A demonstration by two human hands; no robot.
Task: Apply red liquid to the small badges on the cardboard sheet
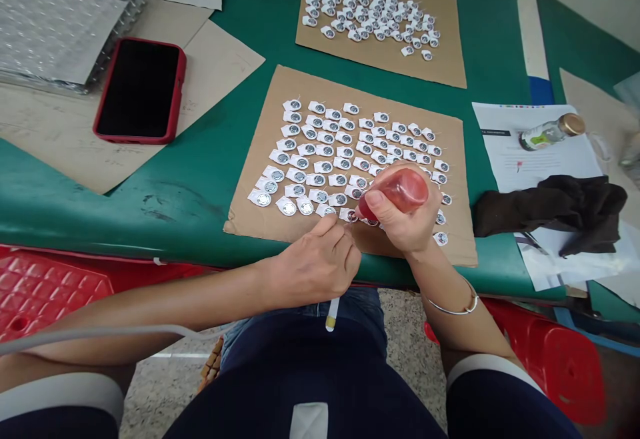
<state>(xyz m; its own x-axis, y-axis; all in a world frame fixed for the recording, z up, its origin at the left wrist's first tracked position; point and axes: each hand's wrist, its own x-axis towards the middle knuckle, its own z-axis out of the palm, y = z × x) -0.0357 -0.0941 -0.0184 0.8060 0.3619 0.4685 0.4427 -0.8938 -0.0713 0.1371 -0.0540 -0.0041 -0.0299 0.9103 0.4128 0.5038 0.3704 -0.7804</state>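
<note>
Basically, a broad green-covered table (210, 179) takes up most of the view. On it, nearest the person, lies a flat brown cardboard sheet (260, 222) w/ rows of small pieces; beyond it, a second brown cardboard sheet (450, 72) w/ more of the same, packed tighter. To the R, a white printed paper sheet (500, 185), partly under a bunched dark-brown cloth (590, 205). To the L, a black-screened phone in a red case (140, 92).

L hand (320, 259) is over the near edge of the nearer sheet, fingers curled tight round a slim white stick w/ a yellow band, thumb & index together. R hand (410, 219) is just beside it, fingers clamped on a translucent red squeeze bottle (403, 192), narrow end twd the L fingertips. Small clear glass jar w/ a gold cap (550, 133) lies on the paper.

Slim white stick (332, 312) pokes out below the L fist; upper end's hard to make out. Tiniest: white tabbed pieces w/ round dark-and-silver discs (316, 179), one right by the L fingertips.
</note>
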